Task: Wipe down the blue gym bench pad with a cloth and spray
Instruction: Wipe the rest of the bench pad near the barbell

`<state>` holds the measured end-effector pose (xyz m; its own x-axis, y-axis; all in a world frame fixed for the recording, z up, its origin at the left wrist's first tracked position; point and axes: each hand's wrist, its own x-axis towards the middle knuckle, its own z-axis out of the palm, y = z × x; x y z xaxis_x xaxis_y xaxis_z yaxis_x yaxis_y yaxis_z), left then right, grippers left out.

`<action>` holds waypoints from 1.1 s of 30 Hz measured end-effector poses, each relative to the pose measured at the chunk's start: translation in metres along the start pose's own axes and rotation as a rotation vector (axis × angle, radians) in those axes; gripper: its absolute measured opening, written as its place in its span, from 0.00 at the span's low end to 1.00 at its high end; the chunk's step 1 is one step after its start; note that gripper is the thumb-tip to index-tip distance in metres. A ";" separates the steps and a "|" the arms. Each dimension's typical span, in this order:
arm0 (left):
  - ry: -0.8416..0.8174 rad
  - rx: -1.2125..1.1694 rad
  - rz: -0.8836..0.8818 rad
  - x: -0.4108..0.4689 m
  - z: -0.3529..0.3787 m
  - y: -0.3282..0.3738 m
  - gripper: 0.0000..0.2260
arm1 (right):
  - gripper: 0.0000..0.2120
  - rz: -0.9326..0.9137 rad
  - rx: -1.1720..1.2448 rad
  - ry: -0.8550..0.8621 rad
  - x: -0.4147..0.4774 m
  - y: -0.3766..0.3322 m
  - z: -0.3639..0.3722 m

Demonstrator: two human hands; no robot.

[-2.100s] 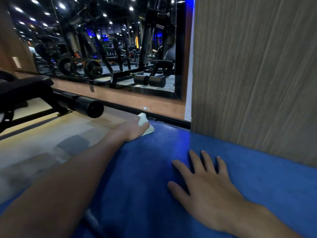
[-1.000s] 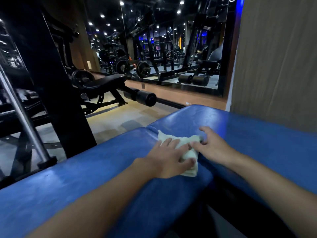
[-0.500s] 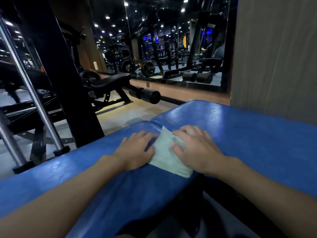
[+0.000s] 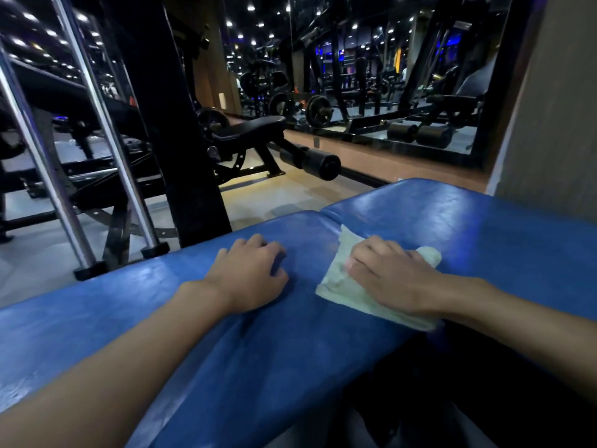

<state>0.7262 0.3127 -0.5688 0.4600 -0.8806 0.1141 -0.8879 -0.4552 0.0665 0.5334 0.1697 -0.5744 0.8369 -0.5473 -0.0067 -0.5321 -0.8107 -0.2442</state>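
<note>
Much of the cloth (image 4: 337, 287) is covered by the right hand (image 4: 392, 279); only its left flap, its near edge and a bunched corner beyond the knuckles show. The fingertips of that hand are tucked under and cannot be seen. Both forearms are cut off by the frame, and the space under the bench is too dark to read.

The right hand lies on top of the cloth with its fingers bent down over it, holding it against the blue bench pad (image 4: 274, 367). The left hand (image 4: 248, 274) rests on the bare pad just to the left of the cloth, apart from it, fingers loosely curled and holding nothing.

A seam (image 4: 326, 216) between two pad sections runs just beyond the cloth. The pad's near edge drops away right under the right wrist. Bare blue surface stretches well to the left of the left hand and to the right of the right hand, up to a grey wall panel (image 4: 549, 108). Beyond the left hand's knuckles the pad ends near a black upright post (image 4: 181, 130), with chrome bars (image 4: 106, 124) further left.
</note>
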 end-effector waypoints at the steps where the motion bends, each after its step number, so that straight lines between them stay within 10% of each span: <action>1: -0.030 -0.003 -0.013 -0.005 0.000 -0.003 0.18 | 0.23 -0.014 -0.016 0.043 -0.003 0.000 0.004; 9: -0.186 0.027 -0.006 -0.011 -0.008 -0.005 0.29 | 0.29 -0.023 -0.185 -0.001 0.011 0.000 0.011; 14: -0.215 0.058 -0.012 -0.011 -0.003 0.002 0.30 | 0.50 -0.073 -0.225 -0.018 -0.019 0.004 0.015; 20: -0.227 0.047 -0.001 -0.005 -0.011 -0.006 0.30 | 0.26 0.094 -0.184 0.025 0.040 -0.013 0.021; 33: -0.313 0.014 0.075 0.004 -0.022 -0.015 0.32 | 0.29 -0.165 -0.221 -0.061 0.096 0.004 0.011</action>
<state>0.7420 0.3188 -0.5473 0.3706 -0.9086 -0.1925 -0.9204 -0.3871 0.0554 0.6133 0.1158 -0.5872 0.9171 -0.3961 -0.0446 -0.3976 -0.9171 -0.0300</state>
